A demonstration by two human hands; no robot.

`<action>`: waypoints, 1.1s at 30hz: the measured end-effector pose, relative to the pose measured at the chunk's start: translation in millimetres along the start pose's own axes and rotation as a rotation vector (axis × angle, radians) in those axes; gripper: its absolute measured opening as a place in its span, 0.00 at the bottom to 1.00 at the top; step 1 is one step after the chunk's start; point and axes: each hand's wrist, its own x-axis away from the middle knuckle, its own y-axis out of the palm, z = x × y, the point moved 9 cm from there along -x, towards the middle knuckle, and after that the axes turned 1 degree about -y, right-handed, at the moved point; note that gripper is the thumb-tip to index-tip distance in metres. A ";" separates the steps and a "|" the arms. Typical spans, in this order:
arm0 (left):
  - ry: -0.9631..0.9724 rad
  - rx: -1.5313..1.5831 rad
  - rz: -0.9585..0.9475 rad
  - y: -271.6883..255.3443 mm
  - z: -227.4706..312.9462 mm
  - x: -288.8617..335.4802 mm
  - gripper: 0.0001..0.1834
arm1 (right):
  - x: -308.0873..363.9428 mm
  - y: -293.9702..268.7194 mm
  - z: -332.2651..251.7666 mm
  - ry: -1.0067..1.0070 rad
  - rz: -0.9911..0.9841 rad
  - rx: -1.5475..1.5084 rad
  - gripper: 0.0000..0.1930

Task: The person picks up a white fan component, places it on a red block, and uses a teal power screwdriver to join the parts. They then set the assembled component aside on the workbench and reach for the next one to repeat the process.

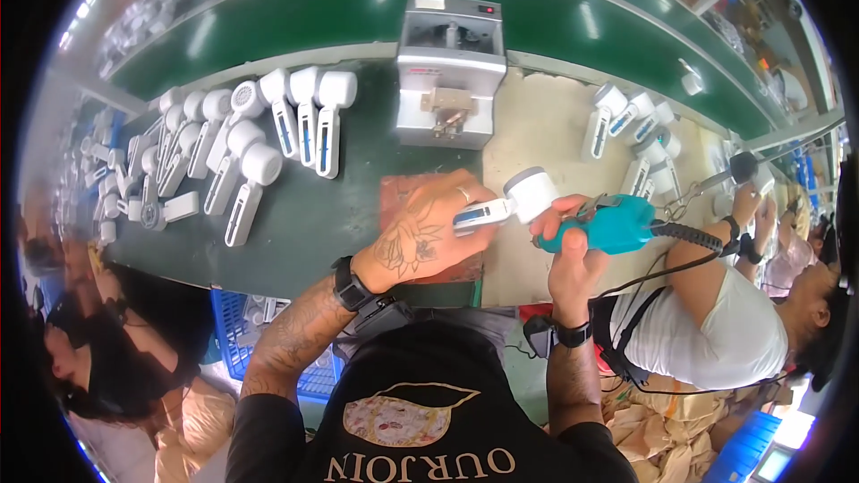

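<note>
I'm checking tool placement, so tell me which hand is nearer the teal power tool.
Right. The right hand has the teal power tool in its grip; the left hand is to the tool's left, holding a white handheld device.

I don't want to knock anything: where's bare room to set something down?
Green tabletop between the left white pieces and the red board; beige sheet between the grey machine and the right white pieces. Crowded: both groups, and front centre, where the left hand holds another white piece and the right hand a teal tool.
</note>
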 end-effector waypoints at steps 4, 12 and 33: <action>0.085 -0.112 0.104 -11.5 -22.1 19.6 0.13 | -6.3 17.0 -13.7 -0.003 0.005 -0.031 0.36; 0.097 -0.257 -0.031 -23.0 -32.0 15.7 0.18 | -68.2 83.0 -53.5 -0.193 -0.007 -0.385 0.31; 0.166 -0.245 0.104 -25.4 -40.2 29.7 0.22 | -76.5 122.5 -29.0 -0.110 -0.104 -0.100 0.19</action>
